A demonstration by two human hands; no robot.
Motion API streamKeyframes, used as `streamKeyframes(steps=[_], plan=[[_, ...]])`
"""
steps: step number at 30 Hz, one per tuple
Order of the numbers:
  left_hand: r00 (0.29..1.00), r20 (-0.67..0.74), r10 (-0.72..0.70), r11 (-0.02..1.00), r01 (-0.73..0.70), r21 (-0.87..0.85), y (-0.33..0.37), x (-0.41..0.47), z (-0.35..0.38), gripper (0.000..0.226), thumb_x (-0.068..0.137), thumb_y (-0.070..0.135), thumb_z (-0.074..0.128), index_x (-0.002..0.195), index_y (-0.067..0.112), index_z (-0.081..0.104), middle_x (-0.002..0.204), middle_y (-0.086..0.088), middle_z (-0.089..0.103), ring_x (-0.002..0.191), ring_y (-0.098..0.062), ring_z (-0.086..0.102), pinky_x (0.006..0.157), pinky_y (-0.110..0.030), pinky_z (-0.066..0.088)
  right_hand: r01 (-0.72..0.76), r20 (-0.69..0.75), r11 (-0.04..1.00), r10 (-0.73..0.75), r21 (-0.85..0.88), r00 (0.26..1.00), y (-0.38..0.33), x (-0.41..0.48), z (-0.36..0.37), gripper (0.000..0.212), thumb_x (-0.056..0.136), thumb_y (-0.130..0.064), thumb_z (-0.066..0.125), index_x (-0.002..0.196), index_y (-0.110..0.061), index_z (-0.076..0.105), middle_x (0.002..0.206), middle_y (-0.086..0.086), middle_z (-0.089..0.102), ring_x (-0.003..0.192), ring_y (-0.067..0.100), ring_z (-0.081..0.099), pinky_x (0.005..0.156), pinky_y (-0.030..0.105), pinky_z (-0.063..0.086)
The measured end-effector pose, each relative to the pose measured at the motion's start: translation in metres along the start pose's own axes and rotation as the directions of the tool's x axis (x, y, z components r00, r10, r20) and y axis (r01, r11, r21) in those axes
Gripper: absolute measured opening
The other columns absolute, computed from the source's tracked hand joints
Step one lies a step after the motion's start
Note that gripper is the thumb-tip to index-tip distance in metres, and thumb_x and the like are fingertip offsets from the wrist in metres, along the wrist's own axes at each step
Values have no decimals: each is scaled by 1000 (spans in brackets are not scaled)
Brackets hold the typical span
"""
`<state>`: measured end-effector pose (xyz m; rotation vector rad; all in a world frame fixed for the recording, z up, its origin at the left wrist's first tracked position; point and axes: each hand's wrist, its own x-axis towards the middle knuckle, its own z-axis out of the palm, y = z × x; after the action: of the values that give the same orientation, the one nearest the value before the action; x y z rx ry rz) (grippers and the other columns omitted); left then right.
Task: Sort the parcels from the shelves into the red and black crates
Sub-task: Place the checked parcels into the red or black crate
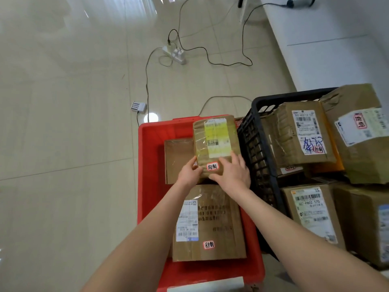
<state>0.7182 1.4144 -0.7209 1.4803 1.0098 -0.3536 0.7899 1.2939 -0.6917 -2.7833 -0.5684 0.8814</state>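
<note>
one: which step, with the parcel point(216, 144) over the red crate point(150, 133)?
two: placing, i judge. left hand point(190, 170) and right hand point(232, 173) clasp its near end, beside the black crate point(260, 104).
one: how does it lie?
two: label point(216, 137) up, long axis running near to far. next: lower it flat, release.

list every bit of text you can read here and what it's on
"010": on the held parcel
"P802 170": on the near parcel in the black crate
"502-A02", unsure: on the far parcel there
Handwritten stickers, fine print and barcodes: too blurred to read.
</note>
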Motion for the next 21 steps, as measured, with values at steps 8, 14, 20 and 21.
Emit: streamKeyframes(steps=[8, 14, 20, 21], plan=[[998, -55, 2, 983, 8, 183, 10, -7, 5, 57, 99, 20, 48, 150, 17, 25, 139, -10, 51, 99, -26, 62, 81, -35, 51, 23, 34, 999, -22, -42, 999, 0, -5, -2, 66, 89, -28, 66, 145, -30, 32, 161, 6, 3, 149, 29, -1, 118, 44, 15], [946, -105, 308, 649, -128, 750, 26, -38, 3, 67, 92, 26, 57, 149, 14, 23, 150, -14, 30, 132, -31, 39, 100, -44, 44, -14, -41, 1000, 14, 2, 999, 10, -34, -16, 71, 90, -24, 64, 149, -25, 25, 161, 8, 7, 149, 28, 2, 118, 42, 18], [901, 86, 425, 307, -232, 923, 62, -64, 27, 78, 89, 22, 63, 151, 18, 16, 158, -10, 16, 143, -28, 23, 112, -41, 34, -17, -154, 1000, 17, 4, 988, 27, -69, -46, 64, 93, -21, 58, 148, -25, 25, 160, 7, 8, 149, 28, 0, 117, 41, 18], [890, 112, 442, 274, -253, 928, 69, -71, 36, 78, 89, 20, 63, 151, 18, 16, 158, -10, 15, 144, -28, 22, 112, -41, 34, -23, -177, 1000, 22, 1, 984, 33, -76, -52, 64, 94, -21, 58, 148, -24, 25, 160, 7, 8, 149, 28, 1, 117, 41, 18]])
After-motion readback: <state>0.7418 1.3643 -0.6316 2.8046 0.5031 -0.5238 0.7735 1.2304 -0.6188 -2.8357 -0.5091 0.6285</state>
